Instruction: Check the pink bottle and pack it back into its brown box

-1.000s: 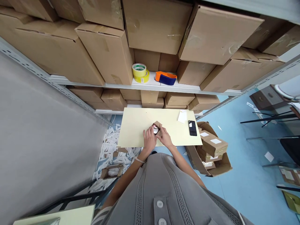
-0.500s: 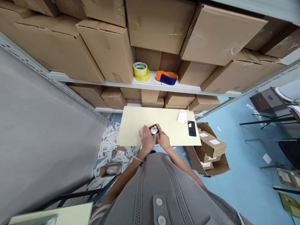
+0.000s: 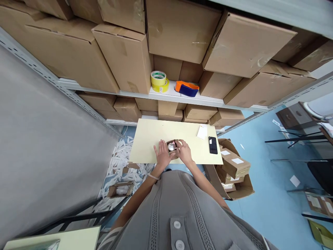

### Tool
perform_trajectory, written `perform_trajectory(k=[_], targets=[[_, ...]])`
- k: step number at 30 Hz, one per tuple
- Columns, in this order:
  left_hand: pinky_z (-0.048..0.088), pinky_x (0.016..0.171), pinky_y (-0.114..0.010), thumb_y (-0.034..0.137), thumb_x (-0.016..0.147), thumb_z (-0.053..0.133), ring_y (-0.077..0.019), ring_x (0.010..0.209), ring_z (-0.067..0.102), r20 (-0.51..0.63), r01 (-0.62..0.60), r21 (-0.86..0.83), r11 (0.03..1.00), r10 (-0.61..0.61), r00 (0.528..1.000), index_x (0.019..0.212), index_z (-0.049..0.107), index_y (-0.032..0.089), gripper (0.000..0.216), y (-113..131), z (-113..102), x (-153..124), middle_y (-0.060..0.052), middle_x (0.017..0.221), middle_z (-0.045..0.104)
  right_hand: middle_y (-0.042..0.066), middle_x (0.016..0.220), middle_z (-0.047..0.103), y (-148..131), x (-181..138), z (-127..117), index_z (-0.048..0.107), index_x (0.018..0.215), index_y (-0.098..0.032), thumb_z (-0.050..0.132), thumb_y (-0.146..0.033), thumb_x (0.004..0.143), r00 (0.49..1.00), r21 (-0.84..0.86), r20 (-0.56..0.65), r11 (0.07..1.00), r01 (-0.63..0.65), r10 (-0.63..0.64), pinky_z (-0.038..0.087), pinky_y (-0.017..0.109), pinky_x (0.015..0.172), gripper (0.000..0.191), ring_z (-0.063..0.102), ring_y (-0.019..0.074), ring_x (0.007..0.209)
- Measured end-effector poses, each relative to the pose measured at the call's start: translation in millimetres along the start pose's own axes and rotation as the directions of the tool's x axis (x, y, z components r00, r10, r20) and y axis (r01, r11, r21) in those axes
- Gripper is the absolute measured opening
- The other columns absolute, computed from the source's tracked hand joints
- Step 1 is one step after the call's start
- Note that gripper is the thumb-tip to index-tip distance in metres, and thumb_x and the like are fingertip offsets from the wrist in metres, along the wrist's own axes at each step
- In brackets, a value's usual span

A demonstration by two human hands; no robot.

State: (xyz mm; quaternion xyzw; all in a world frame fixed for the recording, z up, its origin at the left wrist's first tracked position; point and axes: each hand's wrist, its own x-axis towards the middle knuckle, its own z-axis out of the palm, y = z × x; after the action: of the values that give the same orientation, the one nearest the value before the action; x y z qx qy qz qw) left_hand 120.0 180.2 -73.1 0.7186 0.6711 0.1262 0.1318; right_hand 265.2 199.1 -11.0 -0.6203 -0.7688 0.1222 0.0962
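A small open cardboard box [image 3: 172, 147] sits on the pale yellow table [image 3: 151, 137], with a round silvery item [image 3: 171, 146] inside it. My left hand [image 3: 162, 155] lies against the box's left side, fingers stretched forward. My right hand [image 3: 184, 151] curls round the box's right side and grips it. Both hands hold the box near the table's front edge.
A black phone [image 3: 212, 144] and a white paper slip [image 3: 202, 131] lie on the table's right part. Yellow tape rolls [image 3: 158, 81] and an orange-blue tape dispenser [image 3: 186, 88] rest on the shelf among large cartons. An open carton of labelled boxes [image 3: 234, 167] stands right; paper strips [image 3: 120, 160] litter the floor left.
The box's flap, raised a second ago, is down and the box sits square between my hands. My right hand has moved up along its right side.
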Motion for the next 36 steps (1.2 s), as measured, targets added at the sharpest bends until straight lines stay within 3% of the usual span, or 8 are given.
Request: perform_trajectory(k=[3, 5, 12, 18, 28, 36], targets=[[-0.001, 0.117, -0.065, 0.053, 0.093, 0.038, -0.0345, 0.149, 0.017, -0.016, -0.007, 0.014, 1.0, 0.008, 1.0, 0.154, 0.016, 0.001, 0.083, 0, -2, 0, -0.025, 0.159, 0.018, 0.012, 0.135, 0.053, -2, 12, -3, 0.063, 0.124, -0.02, 0.053, -0.017, 0.089, 0.989, -0.049, 0.046, 0.988, 0.145, -0.143, 0.036, 0.039, 0.108, 0.036, 0.048, 0.0253, 0.124], [0.0, 0.117, -0.064, 0.051, 0.092, 0.04, -0.0345, 0.15, 0.016, -0.017, -0.004, 0.02, 1.0, 0.004, 1.0, 0.154, 0.017, 0.003, 0.081, -1, -4, 0, -0.024, 0.16, 0.019, 0.014, 0.134, 0.054, -3, 20, -3, 0.065, 0.119, -0.018, 0.059, -0.02, 0.086, 0.984, -0.094, 0.079, 0.981, 0.169, -0.162, 0.032, 0.041, 0.111, 0.033, 0.047, 0.0262, 0.125], [0.001, 0.117, -0.065, 0.047, 0.091, 0.046, -0.0345, 0.15, 0.014, -0.001, -0.015, 0.011, 1.0, 0.015, 1.0, 0.155, 0.017, 0.007, 0.08, -2, -7, -1, -0.022, 0.16, 0.021, 0.023, 0.136, 0.052, -16, 37, 4, 0.065, 0.118, -0.01, 0.072, -0.037, 0.078, 0.985, -0.25, 0.174, 0.966, 0.063, -0.019, 0.018, 0.053, 0.116, 0.049, 0.04, 0.0349, 0.134], [0.002, 0.116, -0.067, 0.047, 0.09, 0.05, -0.0352, 0.15, 0.012, -0.006, -0.033, -0.005, 0.999, 0.033, 0.999, 0.156, 0.015, 0.012, 0.082, 0, -8, -4, -0.02, 0.16, 0.021, 0.026, 0.144, 0.046, -31, 50, 12, 0.066, 0.123, -0.013, 0.079, -0.04, 0.069, 0.955, -0.323, 0.288, 0.946, 0.026, 0.072, 0.01, 0.069, 0.111, 0.063, 0.031, 0.0468, 0.139], [0.002, 0.115, -0.068, 0.046, 0.09, 0.053, -0.0351, 0.15, 0.014, -0.015, -0.074, -0.021, 0.997, 0.074, 0.997, 0.154, 0.026, 0.021, 0.074, -1, -15, -7, -0.015, 0.162, 0.019, 0.024, 0.134, 0.057, -35, 49, 9, 0.075, 0.104, -0.014, 0.074, -0.028, 0.072, 0.95, -0.377, 0.308, 0.909, 0.179, -0.059, 0.018, 0.059, 0.114, 0.036, 0.038, 0.0399, 0.138], [0.002, 0.115, -0.069, 0.045, 0.09, 0.052, -0.036, 0.15, 0.015, -0.04, -0.034, -0.04, 0.999, 0.032, 0.999, 0.152, 0.032, 0.02, 0.07, -3, -15, -3, -0.015, 0.162, 0.02, 0.024, 0.143, 0.049, -36, 45, -19, 0.07, 0.11, -0.012, 0.077, -0.031, 0.068, 0.966, -0.312, 0.223, 0.929, 0.2, -0.133, 0.02, 0.057, 0.115, 0.047, 0.036, 0.0393, 0.139]])
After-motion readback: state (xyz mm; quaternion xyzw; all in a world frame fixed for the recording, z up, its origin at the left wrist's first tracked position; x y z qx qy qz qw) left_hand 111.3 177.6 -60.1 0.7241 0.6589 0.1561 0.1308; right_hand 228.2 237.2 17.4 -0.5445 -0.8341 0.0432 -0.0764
